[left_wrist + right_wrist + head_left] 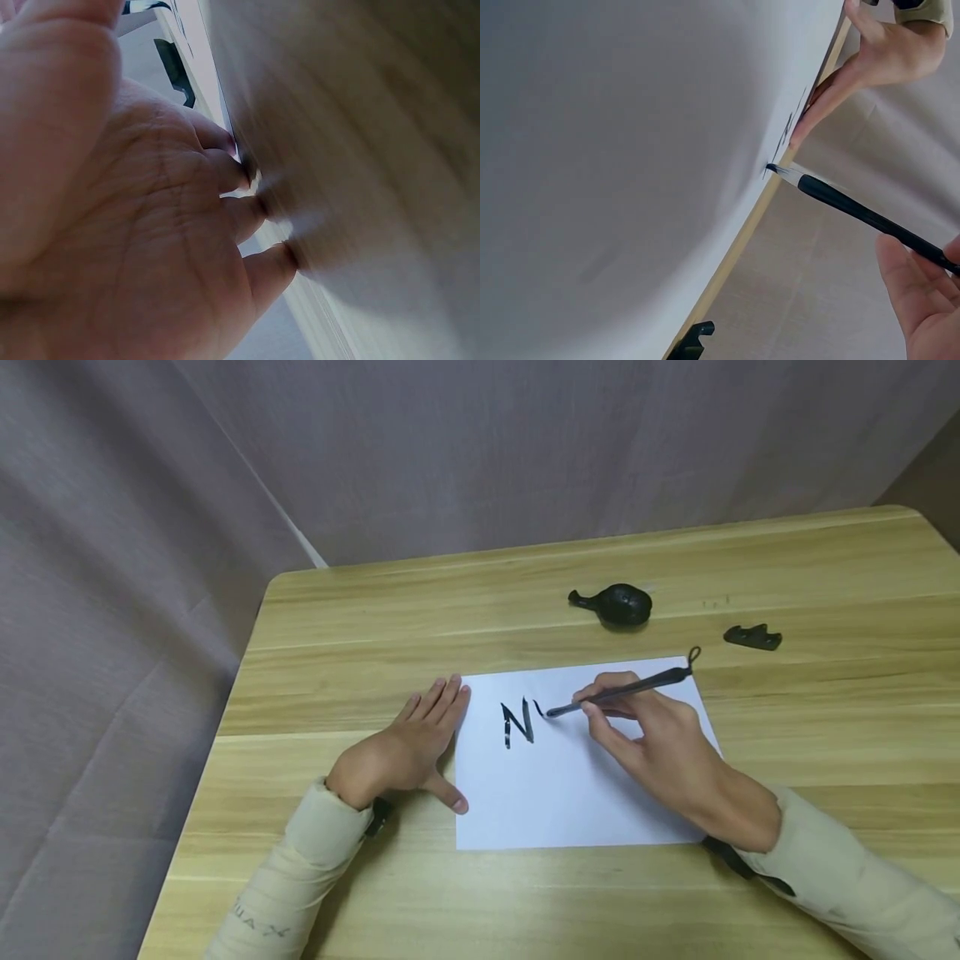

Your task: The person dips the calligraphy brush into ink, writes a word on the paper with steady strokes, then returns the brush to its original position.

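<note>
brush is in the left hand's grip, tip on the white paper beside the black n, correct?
Wrong hand: the head view shows the brush in the grip of the right hand, its tip on the white paper beside the black N.

Your arms wear long sleeves in pale beige, slightly puffy cloth. The left sleeve (pixel 300 872) ends in a smooth, broad cuff (pixel 330 822), with creases across the cloth below it; toward its near end run dark printed letters (pixel 258 920), of which only a few can be read. The right sleeve (pixel 862 885) matches in colour. A small black piece (pixel 378 817) shows on the right side of your left cuff, and a longer black strip (pixel 731 858) along the near side of your right one.
</note>
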A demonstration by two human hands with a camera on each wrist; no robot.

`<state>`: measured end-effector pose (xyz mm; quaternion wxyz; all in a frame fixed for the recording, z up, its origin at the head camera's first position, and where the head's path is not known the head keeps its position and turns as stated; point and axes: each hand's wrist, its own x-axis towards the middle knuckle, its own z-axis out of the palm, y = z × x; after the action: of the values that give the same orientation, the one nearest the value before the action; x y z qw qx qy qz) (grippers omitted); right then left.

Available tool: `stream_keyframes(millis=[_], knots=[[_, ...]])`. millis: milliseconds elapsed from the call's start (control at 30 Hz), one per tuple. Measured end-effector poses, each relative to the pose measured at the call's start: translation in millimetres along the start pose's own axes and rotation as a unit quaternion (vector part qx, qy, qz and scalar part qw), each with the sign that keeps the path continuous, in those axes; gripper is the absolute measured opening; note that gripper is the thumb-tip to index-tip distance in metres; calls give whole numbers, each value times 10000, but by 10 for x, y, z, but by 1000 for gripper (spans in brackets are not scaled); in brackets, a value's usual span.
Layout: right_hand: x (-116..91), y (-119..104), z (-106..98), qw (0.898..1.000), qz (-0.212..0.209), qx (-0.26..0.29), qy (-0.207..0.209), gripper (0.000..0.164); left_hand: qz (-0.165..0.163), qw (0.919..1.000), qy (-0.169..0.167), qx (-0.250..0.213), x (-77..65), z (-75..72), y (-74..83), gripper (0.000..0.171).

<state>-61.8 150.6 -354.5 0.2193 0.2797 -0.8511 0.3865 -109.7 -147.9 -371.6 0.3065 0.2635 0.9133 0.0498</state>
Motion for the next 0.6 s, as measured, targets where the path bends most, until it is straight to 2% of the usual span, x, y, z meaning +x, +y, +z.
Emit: stream_keyframes(millis=[200, 600], knots=[[-27, -26, -43, 9997, -183, -126, -42, 32, -44, 10000, -43, 14, 11, 3, -4, 156], [-91, -82, -103, 9996, -247, -94, -91, 33, 14, 10000, -13, -26, 3, -7, -12, 156]])
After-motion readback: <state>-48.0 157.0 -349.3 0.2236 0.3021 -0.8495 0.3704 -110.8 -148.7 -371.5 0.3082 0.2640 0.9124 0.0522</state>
